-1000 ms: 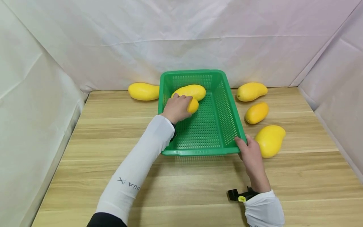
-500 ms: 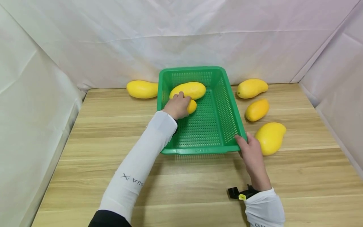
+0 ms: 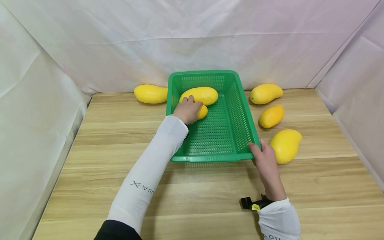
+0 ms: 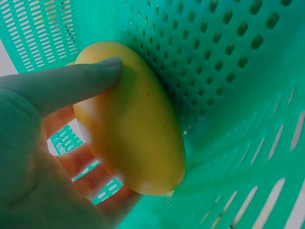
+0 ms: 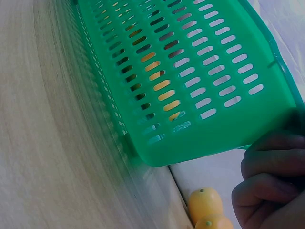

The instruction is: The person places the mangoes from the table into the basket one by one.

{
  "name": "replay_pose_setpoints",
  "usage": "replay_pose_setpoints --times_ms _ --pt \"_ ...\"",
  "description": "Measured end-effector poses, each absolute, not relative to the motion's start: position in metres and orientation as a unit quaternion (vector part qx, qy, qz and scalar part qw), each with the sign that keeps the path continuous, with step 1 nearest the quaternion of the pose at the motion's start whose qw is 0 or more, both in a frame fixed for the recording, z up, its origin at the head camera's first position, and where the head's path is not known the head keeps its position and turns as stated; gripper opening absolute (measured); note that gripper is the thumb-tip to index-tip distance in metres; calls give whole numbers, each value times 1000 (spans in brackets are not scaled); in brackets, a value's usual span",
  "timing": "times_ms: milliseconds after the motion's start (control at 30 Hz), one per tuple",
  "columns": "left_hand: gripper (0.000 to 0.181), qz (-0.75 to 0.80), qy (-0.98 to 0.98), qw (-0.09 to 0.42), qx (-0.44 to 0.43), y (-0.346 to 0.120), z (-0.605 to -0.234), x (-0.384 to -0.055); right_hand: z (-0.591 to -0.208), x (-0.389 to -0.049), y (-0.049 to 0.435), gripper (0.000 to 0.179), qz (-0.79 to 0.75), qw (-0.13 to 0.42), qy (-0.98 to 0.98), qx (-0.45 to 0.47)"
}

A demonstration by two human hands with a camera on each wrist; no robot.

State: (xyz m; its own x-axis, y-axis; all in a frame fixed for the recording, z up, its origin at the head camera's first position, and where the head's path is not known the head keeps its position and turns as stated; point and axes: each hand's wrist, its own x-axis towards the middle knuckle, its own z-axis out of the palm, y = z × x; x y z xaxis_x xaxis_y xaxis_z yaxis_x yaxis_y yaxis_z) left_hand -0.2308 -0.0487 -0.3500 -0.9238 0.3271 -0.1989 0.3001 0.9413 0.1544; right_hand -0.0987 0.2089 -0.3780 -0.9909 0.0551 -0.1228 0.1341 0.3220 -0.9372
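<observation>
In the head view a green plastic basket (image 3: 210, 158) stands mid-table. My left hand (image 3: 188, 110) reaches inside it and holds a smaller orange-yellow mango (image 3: 202, 112) near the left wall. The left wrist view shows the thumb (image 4: 90, 78) across the top of that mango (image 4: 138, 124) and the other fingers curled under its side. A larger yellow mango (image 3: 204, 95) lies behind it in the basket. My right hand (image 3: 265, 161) grips the basket's front right corner, thumb over the rim; in the right wrist view its curled fingers (image 5: 271, 164) are at the rim.
Right of the basket lie three mangoes: a long one (image 3: 265, 93) at the back, an orange-yellow one (image 3: 271, 116), and a large one (image 3: 286, 146) close beside my right hand. Another mango (image 3: 151, 94) lies at the back left. White cloth (image 3: 192, 36) walls surround the wooden table (image 3: 99, 160).
The left hand and the mango it holds have shifted very slightly left, so a little more of the larger mango shows. The right hand keeps its grip on the basket corner.
</observation>
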Motion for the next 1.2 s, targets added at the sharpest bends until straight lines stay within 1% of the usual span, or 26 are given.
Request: replay_pose_setpoints --times_ms 167,400,700,1200 --pt "45 70 978 110 162 -49 -350 -230 -378 -98 209 35 -581 34 811 58" --pt "47 88 977 128 148 -52 -347 -230 -379 -99 208 35 -579 32 813 58" --pt "45 95 975 128 154 -53 -348 -231 -381 -99 209 35 -577 34 814 57" --pt "50 115 973 139 146 -55 -348 -233 -382 -99 211 34 -585 33 808 58"
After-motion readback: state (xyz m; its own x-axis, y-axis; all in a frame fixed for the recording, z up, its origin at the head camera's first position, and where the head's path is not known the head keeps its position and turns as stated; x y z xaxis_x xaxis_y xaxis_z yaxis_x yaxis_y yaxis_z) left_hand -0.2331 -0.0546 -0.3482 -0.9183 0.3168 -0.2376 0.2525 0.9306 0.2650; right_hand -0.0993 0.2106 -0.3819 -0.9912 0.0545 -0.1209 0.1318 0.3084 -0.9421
